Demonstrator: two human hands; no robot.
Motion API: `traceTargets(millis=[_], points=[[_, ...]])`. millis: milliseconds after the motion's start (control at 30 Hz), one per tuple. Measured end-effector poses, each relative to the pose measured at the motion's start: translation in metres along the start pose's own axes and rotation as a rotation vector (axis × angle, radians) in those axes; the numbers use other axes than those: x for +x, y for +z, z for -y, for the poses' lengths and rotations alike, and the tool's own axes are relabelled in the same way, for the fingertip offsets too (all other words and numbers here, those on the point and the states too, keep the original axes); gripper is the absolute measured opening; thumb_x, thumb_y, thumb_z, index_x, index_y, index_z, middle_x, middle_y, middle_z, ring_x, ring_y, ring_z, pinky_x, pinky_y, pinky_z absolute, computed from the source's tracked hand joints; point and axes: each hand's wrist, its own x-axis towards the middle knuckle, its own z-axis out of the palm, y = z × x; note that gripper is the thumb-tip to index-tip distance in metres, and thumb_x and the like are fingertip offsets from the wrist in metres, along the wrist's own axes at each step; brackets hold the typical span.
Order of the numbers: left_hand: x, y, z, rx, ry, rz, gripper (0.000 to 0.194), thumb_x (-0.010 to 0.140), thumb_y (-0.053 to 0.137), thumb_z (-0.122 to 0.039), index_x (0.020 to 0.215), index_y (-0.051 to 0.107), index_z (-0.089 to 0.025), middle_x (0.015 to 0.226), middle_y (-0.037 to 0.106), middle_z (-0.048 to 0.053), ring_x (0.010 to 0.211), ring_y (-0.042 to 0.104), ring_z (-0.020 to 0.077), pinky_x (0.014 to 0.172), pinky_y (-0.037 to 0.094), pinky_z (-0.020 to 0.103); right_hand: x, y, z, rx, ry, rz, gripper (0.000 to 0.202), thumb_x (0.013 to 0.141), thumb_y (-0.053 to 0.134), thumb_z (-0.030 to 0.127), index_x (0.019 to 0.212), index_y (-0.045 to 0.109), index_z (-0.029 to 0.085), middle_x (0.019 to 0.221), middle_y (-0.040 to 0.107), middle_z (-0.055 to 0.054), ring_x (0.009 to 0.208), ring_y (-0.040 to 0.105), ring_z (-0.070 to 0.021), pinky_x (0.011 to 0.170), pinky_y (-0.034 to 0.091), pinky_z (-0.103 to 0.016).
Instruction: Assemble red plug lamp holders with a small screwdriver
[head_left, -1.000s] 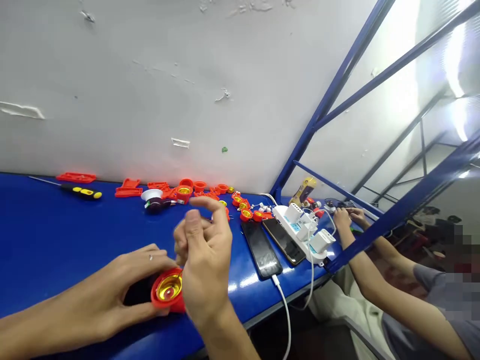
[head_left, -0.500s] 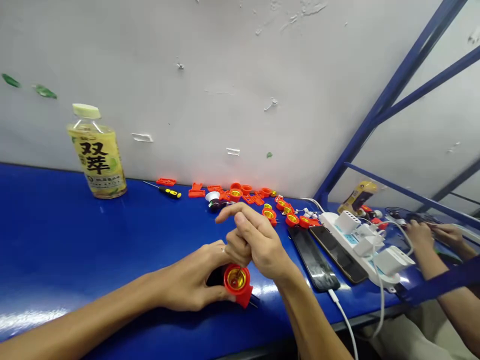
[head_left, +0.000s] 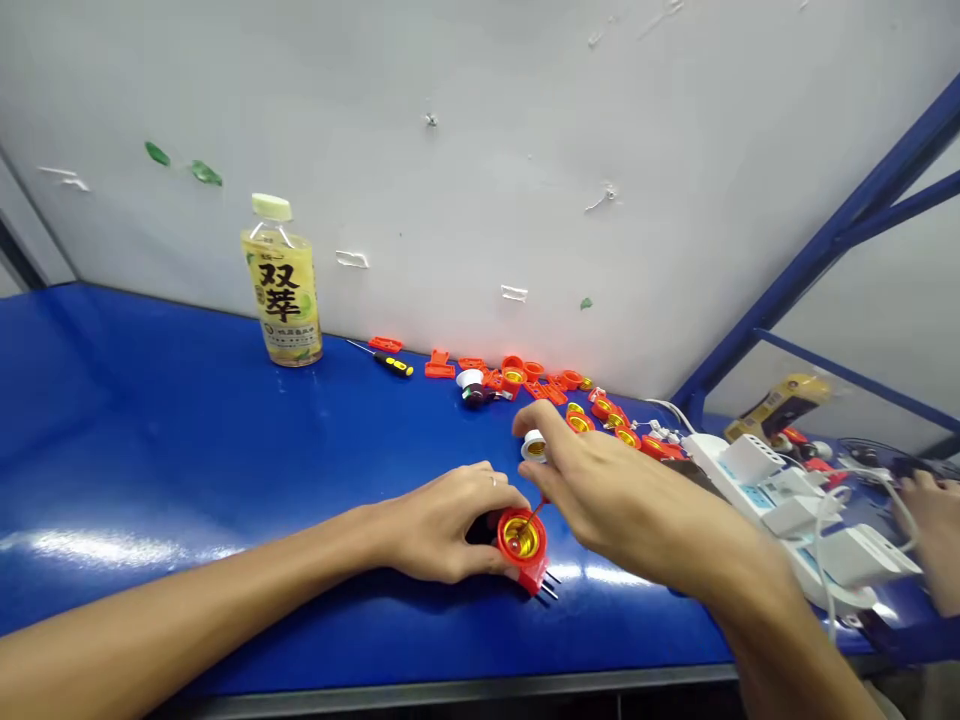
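Observation:
My left hand (head_left: 457, 525) rests on the blue table, its fingers and thumb closed around the side of a red plug-in lamp socket (head_left: 538, 572). The socket's gold-coloured threaded mouth faces up, and two metal prongs stick out toward the lower right. A thin screwdriver (head_left: 533, 514) slants down into the mouth; its upper part is hidden behind my right hand (head_left: 581, 470), which is closed on it. The index finger and thumb of that hand are spread apart. Behind them, on the table, shows a white socket (head_left: 534, 447) with a gold-coloured inside.
Red sockets and flat red parts (head_left: 439, 364) lie along the wall, with a white-and-black socket (head_left: 470, 380). A yellow-and-black screwdriver (head_left: 393, 363) and drink bottle (head_left: 283, 300) are further left. At right are a power strip (head_left: 780, 510) with chargers, a blue frame (head_left: 795, 270) and another person's hand (head_left: 930, 510).
The camera view has shifted, so the scene sits further right. My right hand has turned from an upright fist to a flatter pose, and more of the screwdriver shows.

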Motion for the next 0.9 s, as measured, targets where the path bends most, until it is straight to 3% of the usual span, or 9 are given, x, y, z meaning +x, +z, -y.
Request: traceTargets(millis=[233, 333, 467, 600, 667, 800, 900], points=[[-0.001, -0.001, -0.001, 0.025, -0.024, 0.025, 0.04, 0.086, 0.072, -0.051, 0.106, 0.066, -0.017, 0.087, 0.067, 0.005, 0.077, 0.055, 0.0194, 0.072, 0.04, 0.03, 0.001, -0.007, -0.001, -0.16, -0.029, 0.041, 0.021, 0.105, 0.033, 0.025, 0.11, 0.053, 0.021, 0.096, 0.067, -0.007, 0.079, 0.064, -0.0187, 0.063, 0.039, -0.028], [0.0, -0.003, -0.003, 0.007, -0.045, 0.041, 0.038, 0.086, 0.073, -0.05, 0.104, 0.067, -0.017, 0.086, 0.066, 0.004, 0.079, 0.055, 0.0196, 0.072, 0.039, 0.029, 0.004, -0.003, 0.001, -0.311, 0.014, -0.03, 0.026, 0.107, 0.03, 0.029, 0.112, 0.053, 0.019, 0.082, 0.067, -0.005, 0.068, 0.061, -0.0201, 0.058, 0.033, -0.03], [0.0, -0.003, -0.003, 0.023, -0.05, 0.032, 0.042, 0.086, 0.073, -0.052, 0.108, 0.067, -0.017, 0.085, 0.065, 0.004, 0.077, 0.054, 0.0191, 0.072, 0.039, 0.029, 0.001, 0.0, 0.001, -0.193, 0.012, -0.089, 0.022, 0.104, 0.035, 0.025, 0.122, 0.047, 0.02, 0.072, 0.064, 0.0, 0.059, 0.058, -0.0184, 0.052, 0.03, -0.028], [0.0, -0.001, -0.002, -0.008, -0.039, 0.025, 0.043, 0.087, 0.07, -0.057, 0.106, 0.068, -0.019, 0.091, 0.068, 0.005, 0.081, 0.056, 0.0203, 0.075, 0.041, 0.03, -0.006, 0.002, 0.004, -0.285, -0.081, -0.102, 0.027, 0.101, 0.032, 0.016, 0.116, 0.054, 0.018, 0.105, 0.069, -0.011, 0.067, 0.062, -0.0188, 0.056, 0.033, -0.03], [0.0, -0.001, -0.001, -0.018, -0.044, 0.012, 0.045, 0.086, 0.07, -0.059, 0.107, 0.068, -0.02, 0.093, 0.068, 0.005, 0.083, 0.058, 0.0205, 0.076, 0.042, 0.03, -0.006, 0.005, 0.006, -0.358, -0.037, -0.087, 0.032, 0.103, 0.027, 0.018, 0.107, 0.058, 0.017, 0.113, 0.068, -0.015, 0.067, 0.062, -0.0198, 0.055, 0.032, -0.031], [-0.001, -0.002, -0.001, 0.003, -0.054, -0.001, 0.046, 0.085, 0.072, -0.06, 0.106, 0.068, -0.019, 0.091, 0.068, 0.003, 0.081, 0.058, 0.0192, 0.075, 0.041, 0.03, -0.005, 0.011, 0.003, -0.094, 0.129, -0.157, 0.028, 0.107, 0.032, 0.028, 0.123, 0.052, 0.018, 0.08, 0.069, -0.005, 0.068, 0.065, -0.0199, 0.06, 0.04, -0.028], [-0.001, -0.001, 0.0, 0.003, -0.04, -0.018, 0.045, 0.084, 0.073, -0.059, 0.105, 0.067, -0.019, 0.091, 0.069, 0.003, 0.081, 0.057, 0.0188, 0.075, 0.04, 0.03, -0.009, 0.011, -0.002, 0.016, 0.073, -0.201, 0.029, 0.105, 0.038, 0.026, 0.132, 0.046, 0.02, 0.084, 0.07, -0.004, 0.074, 0.068, -0.0198, 0.065, 0.044, -0.028]])
